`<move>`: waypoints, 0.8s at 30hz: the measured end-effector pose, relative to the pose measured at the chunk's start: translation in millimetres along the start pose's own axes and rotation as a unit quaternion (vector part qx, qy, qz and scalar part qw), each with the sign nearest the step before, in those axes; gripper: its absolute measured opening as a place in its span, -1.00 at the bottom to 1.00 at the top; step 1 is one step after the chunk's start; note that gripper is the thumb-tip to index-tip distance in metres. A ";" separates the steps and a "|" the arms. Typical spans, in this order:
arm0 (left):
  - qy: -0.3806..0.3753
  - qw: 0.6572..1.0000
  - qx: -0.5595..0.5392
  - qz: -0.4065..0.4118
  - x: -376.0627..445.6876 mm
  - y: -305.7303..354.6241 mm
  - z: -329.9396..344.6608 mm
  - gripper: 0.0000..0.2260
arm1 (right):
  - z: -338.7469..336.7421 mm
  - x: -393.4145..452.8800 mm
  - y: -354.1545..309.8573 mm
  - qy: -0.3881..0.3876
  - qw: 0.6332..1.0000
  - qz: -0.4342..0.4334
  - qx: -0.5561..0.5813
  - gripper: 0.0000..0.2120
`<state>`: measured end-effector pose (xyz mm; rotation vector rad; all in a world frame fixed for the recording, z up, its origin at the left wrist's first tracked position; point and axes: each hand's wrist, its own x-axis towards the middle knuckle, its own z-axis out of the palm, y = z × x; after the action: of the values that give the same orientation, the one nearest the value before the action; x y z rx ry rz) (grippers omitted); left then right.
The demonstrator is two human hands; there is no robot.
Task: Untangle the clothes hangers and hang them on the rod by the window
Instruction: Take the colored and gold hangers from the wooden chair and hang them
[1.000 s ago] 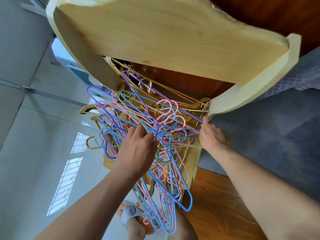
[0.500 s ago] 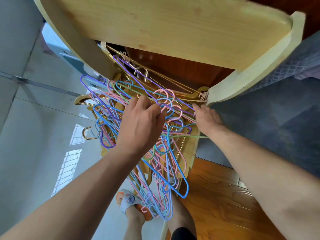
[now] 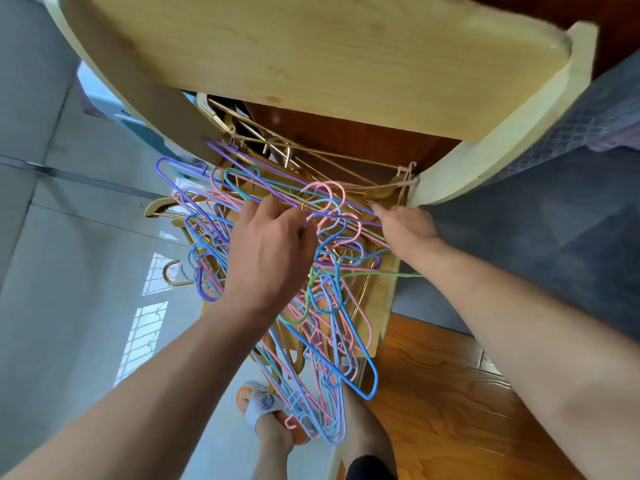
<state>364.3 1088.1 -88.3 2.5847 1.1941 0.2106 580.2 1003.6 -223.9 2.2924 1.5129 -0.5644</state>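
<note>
On the chair seat [image 3: 382,303] at 12 o'clock lies the hanger tangle [image 3: 322,271]; our left hand [image 3: 270,258] pinches hooks, right hand [image 3: 408,225] grips wires (still untangling); next, free one

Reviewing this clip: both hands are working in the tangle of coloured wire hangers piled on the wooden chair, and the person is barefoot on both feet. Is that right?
Not quite. The head view shows a slipper on one foot; only the other foot is bare. The rest holds: the left hand and right hand are both in the tangle of hangers on the wooden chair.
</note>
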 end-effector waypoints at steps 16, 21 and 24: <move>-0.015 0.997 0.012 0.072 -5.3 -8.4 -5.6 -0.74 | -0.4 -37.0 8.2 0.047 0.991 0.091 0.089 -0.47; -0.010 0.997 -0.048 0.052 -36.3 3.9 -33.2 -0.82 | -19.5 -77.7 8.9 0.041 0.991 0.072 0.106 -0.62; 0.014 0.990 -0.139 -0.016 -69.0 17.2 -68.8 -0.85 | -44.8 -122.9 1.1 -0.004 0.990 0.047 0.130 -0.68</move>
<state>314.9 1038.3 -18.4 2.3267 1.1250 0.3801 543.9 927.5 -123.8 2.5341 1.3894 -0.7846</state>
